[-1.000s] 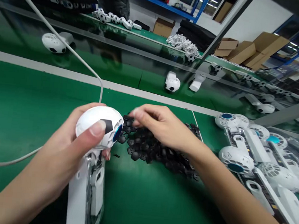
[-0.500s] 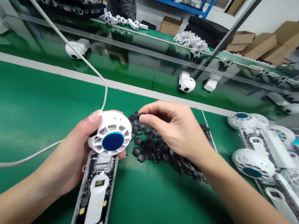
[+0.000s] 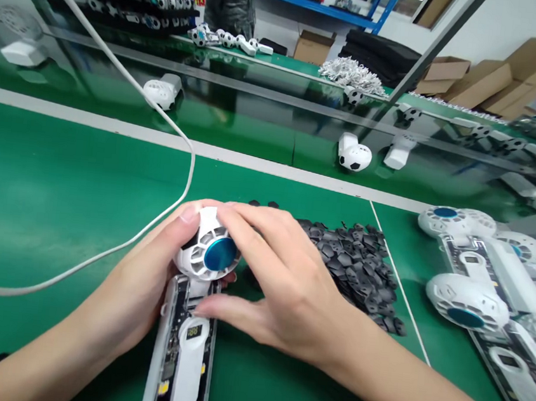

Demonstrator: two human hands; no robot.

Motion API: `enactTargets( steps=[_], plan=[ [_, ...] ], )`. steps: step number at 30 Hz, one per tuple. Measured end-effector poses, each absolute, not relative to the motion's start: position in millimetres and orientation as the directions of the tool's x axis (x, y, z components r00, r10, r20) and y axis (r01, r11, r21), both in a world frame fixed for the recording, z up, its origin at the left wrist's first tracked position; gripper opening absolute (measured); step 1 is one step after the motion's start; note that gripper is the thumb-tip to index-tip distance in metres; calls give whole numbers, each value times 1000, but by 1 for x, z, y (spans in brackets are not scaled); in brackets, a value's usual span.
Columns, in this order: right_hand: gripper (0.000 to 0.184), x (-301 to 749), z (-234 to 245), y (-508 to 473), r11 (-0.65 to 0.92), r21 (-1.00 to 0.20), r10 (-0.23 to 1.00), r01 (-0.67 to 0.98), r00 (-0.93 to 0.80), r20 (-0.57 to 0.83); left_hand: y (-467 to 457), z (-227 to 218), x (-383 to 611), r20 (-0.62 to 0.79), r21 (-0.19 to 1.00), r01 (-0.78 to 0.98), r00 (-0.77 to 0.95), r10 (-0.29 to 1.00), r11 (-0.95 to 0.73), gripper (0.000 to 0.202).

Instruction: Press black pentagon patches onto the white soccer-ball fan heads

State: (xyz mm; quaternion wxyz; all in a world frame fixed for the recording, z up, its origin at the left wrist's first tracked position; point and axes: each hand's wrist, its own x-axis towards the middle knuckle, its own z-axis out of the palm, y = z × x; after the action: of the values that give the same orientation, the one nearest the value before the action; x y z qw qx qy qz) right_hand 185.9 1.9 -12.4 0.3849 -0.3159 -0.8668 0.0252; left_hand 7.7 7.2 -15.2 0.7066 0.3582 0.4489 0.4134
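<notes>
And now both hands are on the same piece! The right hand (image 3: 288,285), a half second ago pinching over the heap, has swung across to the white, round-headed device with the long, clear-cased handle (image 3: 191,352). Its fingers lie over the upper right of the vented head, its thumb stands well apart, down by the top of the handle; whether it grips or merely touches, I can't tell, and anything under those fingertips is hidden.

The left hand (image 3: 145,277) keeps its hold, wrapped round the head from the left, thumb up near the top. So the device sits between the two hands, front of centre above the green bench (image 3: 57,204), its shiny blue disc (image 3: 220,254) facing up at us, handle running toward the lower edge. That shift turns the work from the loose parts to the head itself.

With the arm out of the way, the heap of small, black, angular plastic pieces (image 3: 361,268) shows far more plainly, just beyond the right hand. Further right, similar white devices (image 3: 468,301) lie clustered, apart from both hands.
</notes>
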Motion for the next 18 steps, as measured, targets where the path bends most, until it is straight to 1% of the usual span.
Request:
enactTargets(
  steps=[2, 5, 6, 8, 10, 12, 15, 18],
  plan=[
    [55, 185, -21, 3, 800, -274, 559, 534, -496, 665, 7, -17, 6, -307, 900, -243, 238, 921, 363, 53],
    [49, 183, -29, 3, 782, -276, 569, 559, -460, 682, 8, -20, 5, -204, 954, -186, 172, 964, 235, 43],
    [47, 182, -29, 2, 774, -277, 576, 569, -451, 682, 8, -20, 4, -182, 963, -171, 160, 970, 209, 43],
    [43, 178, -25, 0, 770, -270, 581, 579, -459, 673, 10, -17, 4, -175, 963, -170, 183, 967, 206, 50],
    [40, 173, -18, -3, 782, -249, 567, 571, -487, 664, 13, -12, 3, -226, 942, -201, 211, 951, 269, 59],
    [39, 167, -10, -4, 794, -209, 551, 571, -529, 645, 16, -7, 2, -336, 898, -222, 210, 918, 380, 63],
    [39, 161, -1, -6, 781, -144, 562, 607, -585, 584, 19, -3, -1, -494, 822, -251, 133, 859, 511, 58],
    [41, 159, 2, -8, 778, -126, 579, 615, -624, 525, 19, -6, -5, -530, 808, -241, 104, 842, 538, 49]
  ],
)
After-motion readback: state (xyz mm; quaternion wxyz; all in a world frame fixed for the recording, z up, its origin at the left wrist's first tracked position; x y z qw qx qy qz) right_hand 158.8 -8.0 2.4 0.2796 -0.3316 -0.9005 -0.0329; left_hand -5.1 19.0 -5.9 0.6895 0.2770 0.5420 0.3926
